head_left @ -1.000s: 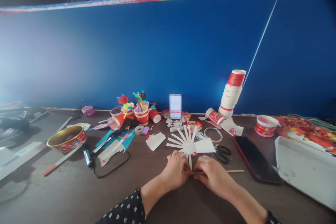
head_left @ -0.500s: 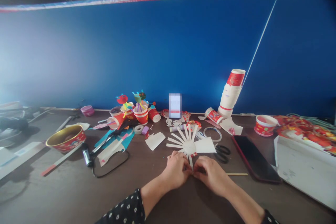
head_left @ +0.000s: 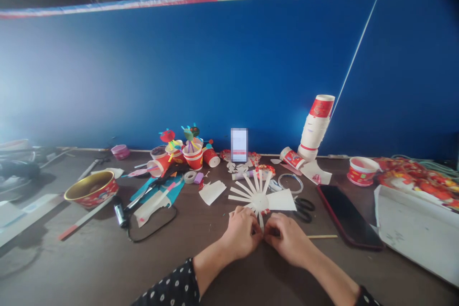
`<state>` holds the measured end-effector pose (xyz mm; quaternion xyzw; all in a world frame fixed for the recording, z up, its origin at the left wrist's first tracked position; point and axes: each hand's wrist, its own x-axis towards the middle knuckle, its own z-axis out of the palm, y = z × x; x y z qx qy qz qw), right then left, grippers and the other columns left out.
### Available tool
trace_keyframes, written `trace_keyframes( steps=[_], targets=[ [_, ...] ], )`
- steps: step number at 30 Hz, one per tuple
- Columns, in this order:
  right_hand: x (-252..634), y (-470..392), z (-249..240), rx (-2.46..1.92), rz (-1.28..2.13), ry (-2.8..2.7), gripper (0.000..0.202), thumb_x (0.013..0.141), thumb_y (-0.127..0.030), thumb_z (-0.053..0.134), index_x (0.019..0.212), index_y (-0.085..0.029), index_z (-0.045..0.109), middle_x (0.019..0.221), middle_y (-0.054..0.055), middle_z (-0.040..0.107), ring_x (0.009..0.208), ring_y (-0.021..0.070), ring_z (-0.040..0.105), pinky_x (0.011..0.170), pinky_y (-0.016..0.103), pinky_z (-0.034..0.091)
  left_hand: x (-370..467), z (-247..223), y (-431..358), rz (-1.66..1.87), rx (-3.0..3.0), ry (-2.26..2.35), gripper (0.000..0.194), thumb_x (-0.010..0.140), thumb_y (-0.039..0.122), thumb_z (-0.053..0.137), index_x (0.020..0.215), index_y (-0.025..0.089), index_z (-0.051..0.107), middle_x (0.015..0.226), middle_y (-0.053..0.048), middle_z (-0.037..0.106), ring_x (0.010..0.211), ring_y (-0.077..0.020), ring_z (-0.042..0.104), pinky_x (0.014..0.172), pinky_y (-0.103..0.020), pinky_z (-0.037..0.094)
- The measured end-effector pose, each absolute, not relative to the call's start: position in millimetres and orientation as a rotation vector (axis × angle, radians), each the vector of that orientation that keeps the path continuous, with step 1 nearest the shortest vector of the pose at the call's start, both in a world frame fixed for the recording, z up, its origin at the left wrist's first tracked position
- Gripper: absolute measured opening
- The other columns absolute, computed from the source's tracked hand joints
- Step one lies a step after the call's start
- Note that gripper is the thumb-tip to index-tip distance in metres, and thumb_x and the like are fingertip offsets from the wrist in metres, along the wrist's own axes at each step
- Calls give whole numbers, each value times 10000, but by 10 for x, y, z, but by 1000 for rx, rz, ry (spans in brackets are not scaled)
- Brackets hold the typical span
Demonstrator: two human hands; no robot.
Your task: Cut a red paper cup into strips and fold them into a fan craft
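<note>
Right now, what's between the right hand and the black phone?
A thin stick lies between the right hand and the phone, with scissors farther back. Head view shows it.

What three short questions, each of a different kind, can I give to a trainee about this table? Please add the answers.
1. True or false: the leaning cup stack is left of the gold-lined bowl.
2. Which is nearest the scissors: (a) bowl, (b) tape roll, (c) cut white paper?
3. Fill in: the left hand and right hand are at the end of a paper ____.

Key: 1 false; 2 c; 3 strip.
</note>
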<state>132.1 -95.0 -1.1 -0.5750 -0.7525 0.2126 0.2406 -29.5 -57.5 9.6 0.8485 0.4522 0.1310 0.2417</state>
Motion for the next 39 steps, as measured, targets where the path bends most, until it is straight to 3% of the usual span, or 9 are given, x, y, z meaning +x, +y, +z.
trace_keyframes(
  steps=[10,14,21,28,39],
  targets=[
    [1295,-962,-10,-1581,541,-2054,128,667,-107,509,670,-193,603,774,20,603,771,169,554,695,251,385,-301,129,-608,345,2342,1232,66,693,236,617,675,209,675,934,-24,620,986,-237,479,852,-356,359],
    [1280,-964,1,-1616,517,-2064,126,677,-111,518,684,-189,618,773,26,610,766,171,552,689,256,381,-354,125,-599,449,2350,1154,66,676,243,667,738,223,675,931,-17,612,982,-229,461,845,-351,350],
    [1265,-965,19,-1638,502,-2091,115,692,-120,538,677,-192,625,742,20,616,776,171,543,680,257,367,-402,94,-603,607,2516,993,17,693,226,678,677,231,679,940,1,611,995,-216,437,884,-377,281],
    [1260,-966,2,-1652,521,-2081,116,714,-120,529,689,-192,616,749,18,614,783,173,548,679,261,368,-387,94,-638,545,2693,908,130,766,254,606,661,199,658,973,-25,598,989,-222,426,872,-378,282],
    [1424,-1018,171,-1380,428,-2258,150,781,-130,527,734,-200,651,807,31,619,809,172,551,715,270,380,-359,140,-651,407,2769,898,97,765,205,559,719,186,643,1017,-34,571,1027,-231,414,881,-385,285]
  ],
)
